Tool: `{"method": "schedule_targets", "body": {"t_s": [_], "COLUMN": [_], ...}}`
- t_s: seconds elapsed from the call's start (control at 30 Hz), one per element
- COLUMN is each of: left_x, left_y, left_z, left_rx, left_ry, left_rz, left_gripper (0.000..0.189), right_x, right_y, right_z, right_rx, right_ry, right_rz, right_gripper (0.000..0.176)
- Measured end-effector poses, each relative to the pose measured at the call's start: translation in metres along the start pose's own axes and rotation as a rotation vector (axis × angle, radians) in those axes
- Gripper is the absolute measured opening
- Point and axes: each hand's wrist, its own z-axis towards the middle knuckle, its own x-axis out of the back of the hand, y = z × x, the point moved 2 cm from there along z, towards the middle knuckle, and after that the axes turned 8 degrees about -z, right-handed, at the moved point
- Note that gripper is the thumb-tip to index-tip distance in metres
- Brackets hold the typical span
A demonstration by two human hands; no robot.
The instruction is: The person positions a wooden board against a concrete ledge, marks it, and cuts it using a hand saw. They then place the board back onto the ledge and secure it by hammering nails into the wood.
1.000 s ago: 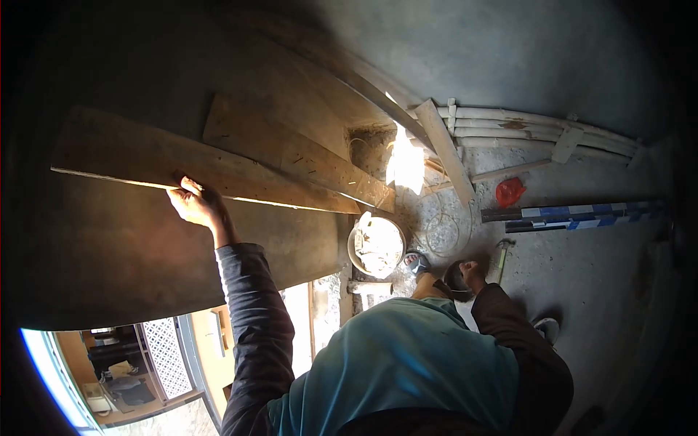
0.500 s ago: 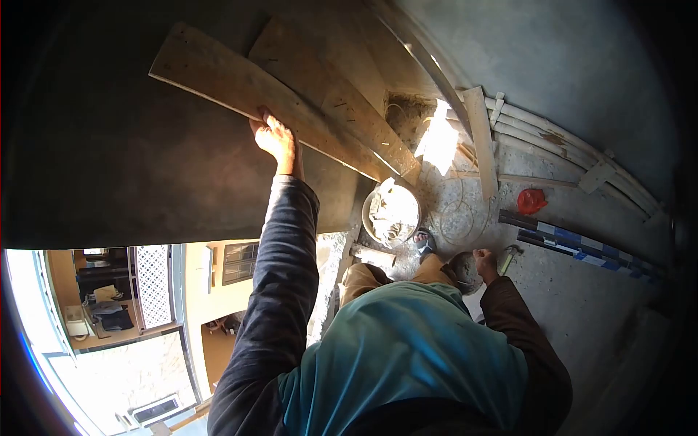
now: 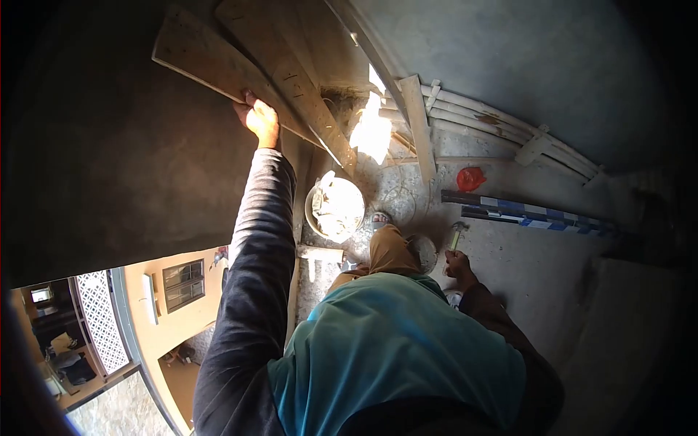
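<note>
My left hand is closed around the lower edge of a long wooden board, which leans against the dark wall in front of me. Behind it a second wooden board, with nails showing in its face, stands at a slant. My right hand is a fist low at my right side; what it holds, if anything, is hidden. Just beyond that fist, a hammer with a yellow-green handle overlaps it in this view.
A bucket filled with pale material stands by my feet. A red plastic bag and long blue-and-white striped bars lie on the floor to the right. Pale pipes run along the far wall; a narrow plank leans there.
My view has shifted right, so the floor things appear further left. My left hand keeps its hold on the board. My right fist now appears closer to the hammer.
</note>
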Motion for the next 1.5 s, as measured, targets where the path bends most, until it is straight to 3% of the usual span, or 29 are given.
{"method": "schedule_targets", "body": {"t_s": [0.03,0.13,0.17,0.23,0.33,0.37,0.4,0.47,0.57,0.67,0.73,0.77,0.8,0.9,0.97,1.07,1.1,1.13,1.17,1.2,1.27,1.33,1.5], "left_x": [-0.003,-0.01,-0.014,-0.023,-0.034,-0.039,-0.044,-0.052,-0.051,-0.051,-0.042,-0.039,-0.035,-0.026,-0.016,-0.006,-0.004,0.0,-0.003,0.01,0.016,0.013,0.035], "left_y": [-0.007,-0.026,-0.022,-0.006,-0.001,0.003,-0.001,-0.005,-0.007,-0.002,0.005,0.012,0.017,0.027,0.025,0.044,0.054,0.065,0.082,0.076,0.094,0.115,0.143], "left_z": [0.0,0.01,0.014,0.023,0.029,0.032,0.039,0.044,0.052,0.053,0.053,0.054,0.055,0.053,0.05,0.04,0.037,0.037,0.038,0.034,0.032,0.033,0.025], "left_rx": [-0.043,0.126,0.122,0.236,0.188,0.279,0.534,0.414,0.276,0.312,0.299,0.35,0.402,0.44,0.426,0.436,0.446,0.379,0.409,0.222,0.154,0.273,0.223], "left_ry": [-0.051,-0.042,-0.039,-0.096,-0.084,-0.094,-0.071,-0.096,-0.198,-0.12,-0.09,-0.105,-0.122,-0.151,-0.13,-0.06,-0.025,-0.055,-0.057,-0.03,0.005,0.109,0.211], "left_rz": [0.109,0.146,0.151,0.428,0.582,0.64,0.804,0.926,0.861,0.876,0.902,0.856,0.807,0.793,0.778,0.773,0.762,0.908,0.873,0.709,0.623,0.568,0.509], "left_gripper": [0.036,0.033,0.033,0.037,0.043,0.047,0.05,0.052,0.053,0.047,0.045,0.043,0.042,0.037,0.036,0.035,0.035,0.033,0.027,0.021,0.02,0.021,0.021], "right_x": [0.001,0.002,0.003,0.001,-0.012,-0.016,-0.022,-0.04,-0.066,-0.087,-0.103,-0.112,-0.129,-0.155,-0.167,-0.182,-0.186,-0.192,-0.183,-0.165,-0.147,-0.136,-0.11], "right_y": [-0.006,-0.057,-0.07,-0.128,-0.215,-0.242,-0.264,-0.311,-0.393,-0.486,-0.538,-0.558,-0.575,-0.618,-0.635,-0.638,-0.634,-0.624,-0.613,-0.609,-0.588,-0.561,-0.501], "right_z": [0.008,0.029,0.045,0.052,0.083,0.099,0.114,0.165,0.194,0.162,0.123,0.116,0.113,0.088,0.069,0.055,0.063,0.08,0.079,0.07,0.071,0.093,0.127], "right_rx": [-0.009,0.096,0.135,0.163,0.22,0.3,0.377,0.508,0.881,0.943,0.935,0.829,0.797,0.877,0.991,0.959,0.929,1.053,0.994,0.933,0.746,0.633,0.552], "right_ry": [0.025,0.066,-0.04,-0.056,-0.095,-0.128,-0.162,-0.216,-0.092,-0.197,-0.361,-0.486,-0.755,-0.707,-0.576,-0.498,-0.567,-0.509,-0.577,-0.639,-0.641,-0.605,-0.539], "right_rz": [0.021,0.063,0.151,0.17,0.136,0.079,0.021,-0.022,-0.187,-0.18,0.062,0.054,0.354,0.261,0.236,0.235,0.134,0.147,0.139,0.133,0.118,0.06,-0.124], "right_gripper": [0.034,0.028,0.029,0.03,0.032,0.033,0.034,0.034,0.031,0.033,0.031,0.034,0.033,0.028,0.023,0.022,0.023,0.023,0.024,0.024,0.028,0.033,0.035]}}
